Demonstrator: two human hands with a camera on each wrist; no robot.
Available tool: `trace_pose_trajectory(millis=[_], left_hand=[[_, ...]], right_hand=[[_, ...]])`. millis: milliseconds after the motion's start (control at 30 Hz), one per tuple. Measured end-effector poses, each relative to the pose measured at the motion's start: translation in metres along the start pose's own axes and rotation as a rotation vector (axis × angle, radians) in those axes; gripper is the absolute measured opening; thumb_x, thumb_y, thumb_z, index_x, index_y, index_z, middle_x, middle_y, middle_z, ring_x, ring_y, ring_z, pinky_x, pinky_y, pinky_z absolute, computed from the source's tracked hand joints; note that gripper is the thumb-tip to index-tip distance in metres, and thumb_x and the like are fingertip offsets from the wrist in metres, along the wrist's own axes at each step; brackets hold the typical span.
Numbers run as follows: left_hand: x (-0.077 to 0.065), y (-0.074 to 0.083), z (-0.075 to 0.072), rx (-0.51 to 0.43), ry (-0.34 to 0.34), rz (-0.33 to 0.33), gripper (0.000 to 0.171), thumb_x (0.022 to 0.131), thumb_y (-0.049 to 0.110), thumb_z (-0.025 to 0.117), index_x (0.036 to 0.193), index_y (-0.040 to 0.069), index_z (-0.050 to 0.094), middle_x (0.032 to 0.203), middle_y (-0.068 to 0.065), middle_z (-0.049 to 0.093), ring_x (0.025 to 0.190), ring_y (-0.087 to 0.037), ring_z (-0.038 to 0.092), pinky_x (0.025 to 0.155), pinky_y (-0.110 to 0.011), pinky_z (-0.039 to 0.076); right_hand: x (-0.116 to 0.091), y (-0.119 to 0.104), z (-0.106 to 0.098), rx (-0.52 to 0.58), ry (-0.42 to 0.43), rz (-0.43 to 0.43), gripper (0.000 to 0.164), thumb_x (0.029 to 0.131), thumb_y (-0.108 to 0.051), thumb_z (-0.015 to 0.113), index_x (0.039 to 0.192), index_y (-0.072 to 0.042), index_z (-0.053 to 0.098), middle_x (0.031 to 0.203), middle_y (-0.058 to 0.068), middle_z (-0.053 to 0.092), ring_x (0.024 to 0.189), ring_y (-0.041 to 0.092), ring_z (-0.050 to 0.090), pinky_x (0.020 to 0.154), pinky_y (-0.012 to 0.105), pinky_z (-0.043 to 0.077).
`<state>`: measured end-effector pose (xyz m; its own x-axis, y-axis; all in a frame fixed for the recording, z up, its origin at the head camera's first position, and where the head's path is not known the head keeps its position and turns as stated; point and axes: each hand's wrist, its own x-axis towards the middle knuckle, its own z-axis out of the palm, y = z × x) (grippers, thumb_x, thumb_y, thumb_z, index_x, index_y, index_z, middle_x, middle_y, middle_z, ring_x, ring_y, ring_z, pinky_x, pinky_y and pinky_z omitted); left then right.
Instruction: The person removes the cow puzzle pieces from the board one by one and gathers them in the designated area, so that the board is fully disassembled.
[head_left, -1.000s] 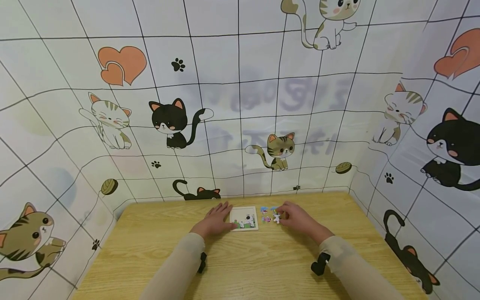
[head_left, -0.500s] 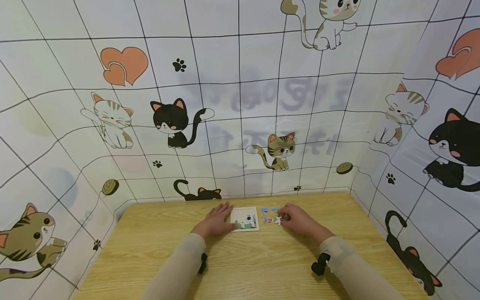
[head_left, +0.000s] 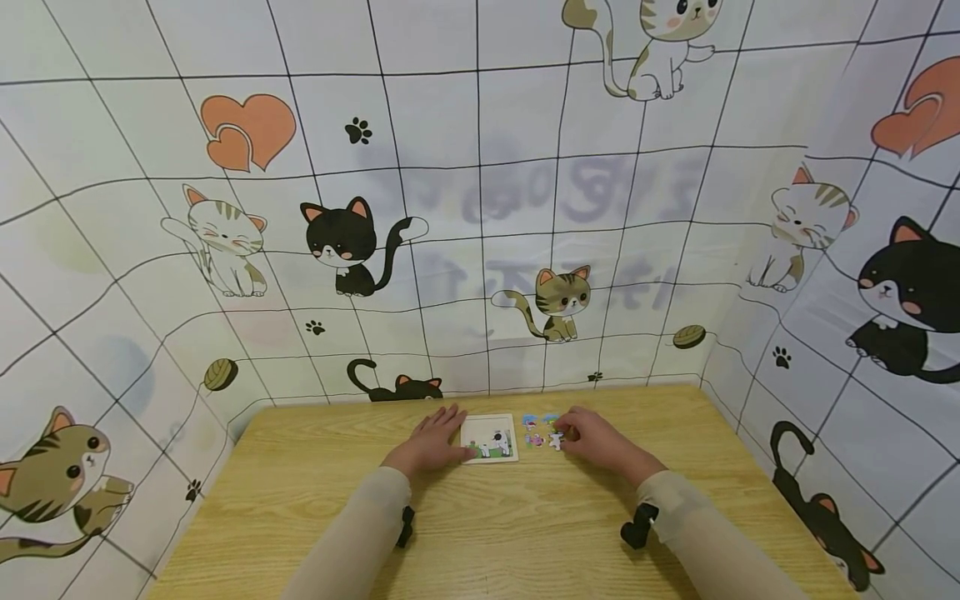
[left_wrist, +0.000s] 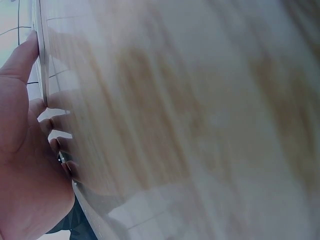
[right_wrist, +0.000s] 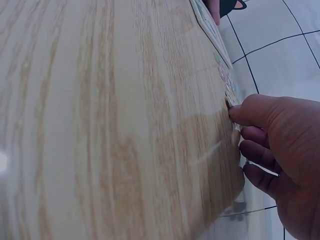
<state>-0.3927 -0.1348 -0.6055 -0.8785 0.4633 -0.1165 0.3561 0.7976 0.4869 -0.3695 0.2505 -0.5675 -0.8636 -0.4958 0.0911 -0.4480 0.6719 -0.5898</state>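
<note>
A small jigsaw puzzle board (head_left: pixel 486 423) lies flat near the table's back edge, its lower part filled with a picture of black-and-white animals. My left hand (head_left: pixel 429 440) rests along its left side, fingers spread and thumb at the lower left corner. In the left wrist view, the thumb reaches the board's edge (left_wrist: pixel 43 60). To the right of the board, my right hand (head_left: pixel 596 437) pinches a white puzzle piece (head_left: pixel 556 441) low at the table. The right wrist view has its thumb and curled fingers at the piece, whose far side they cover.
Loose puzzle pieces (head_left: pixel 534 440) in pink, blue and green lie between the board and my right hand. The wooden table (head_left: pixel 495 533) meets a cat-patterned wall covering (head_left: pixel 480 350) behind and at both sides. Each wrist wears a black camera mount (head_left: pixel 637 527).
Both hands stay almost where they were. The whole scene shifts very slightly in the head view between the first and second frames.
</note>
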Motion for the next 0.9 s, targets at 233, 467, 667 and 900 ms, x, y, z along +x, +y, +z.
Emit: trace_pose_trajectory(millis=[233, 467, 667, 900], left_hand=[[-0.0006, 0.0007, -0.0019, -0.008, -0.010, -0.002, 0.102, 0.100, 0.072, 0.067, 0.179, 0.021, 0.025, 0.186, -0.005, 0.012, 0.171, -0.034, 0.008, 0.136, -0.061, 0.006], [-0.0015, 0.0002, -0.0016, -0.015, -0.009, 0.002, 0.101, 0.101, 0.072, 0.066, 0.179, 0.021, 0.026, 0.186, -0.005, 0.012, 0.171, -0.034, 0.008, 0.136, -0.061, 0.006], [0.0001, -0.0013, -0.0014, -0.015, -0.018, -0.003, 0.103, 0.100, 0.072, 0.068, 0.179, 0.022, 0.025, 0.186, -0.005, 0.012, 0.171, -0.034, 0.008, 0.136, -0.061, 0.006], [-0.0025, 0.0021, -0.0031, -0.012, -0.013, 0.000, 0.104, 0.100, 0.075, 0.065, 0.179, 0.019, 0.025, 0.186, -0.007, 0.012, 0.171, -0.034, 0.007, 0.136, -0.061, 0.005]], right_hand=[[0.0011, 0.0021, 0.0015, 0.016, -0.003, 0.016, 0.028, 0.103, -0.005, 0.078, 0.130, 0.002, 0.076, 0.113, 0.009, 0.067, 0.098, 0.018, 0.064, 0.088, 0.044, 0.060], [0.0014, 0.0038, 0.0012, 0.006, 0.004, 0.007, 0.028, 0.103, -0.005, 0.079, 0.129, 0.003, 0.074, 0.112, 0.008, 0.065, 0.096, 0.017, 0.061, 0.086, 0.044, 0.058], [0.0009, 0.0030, 0.0014, 0.009, 0.005, -0.002, 0.028, 0.102, -0.005, 0.079, 0.128, 0.004, 0.074, 0.109, 0.007, 0.064, 0.094, 0.017, 0.061, 0.084, 0.043, 0.058], [0.0005, 0.0031, 0.0010, 0.005, 0.011, 0.008, 0.026, 0.102, -0.006, 0.080, 0.127, 0.002, 0.075, 0.110, 0.005, 0.064, 0.094, 0.016, 0.061, 0.084, 0.041, 0.058]])
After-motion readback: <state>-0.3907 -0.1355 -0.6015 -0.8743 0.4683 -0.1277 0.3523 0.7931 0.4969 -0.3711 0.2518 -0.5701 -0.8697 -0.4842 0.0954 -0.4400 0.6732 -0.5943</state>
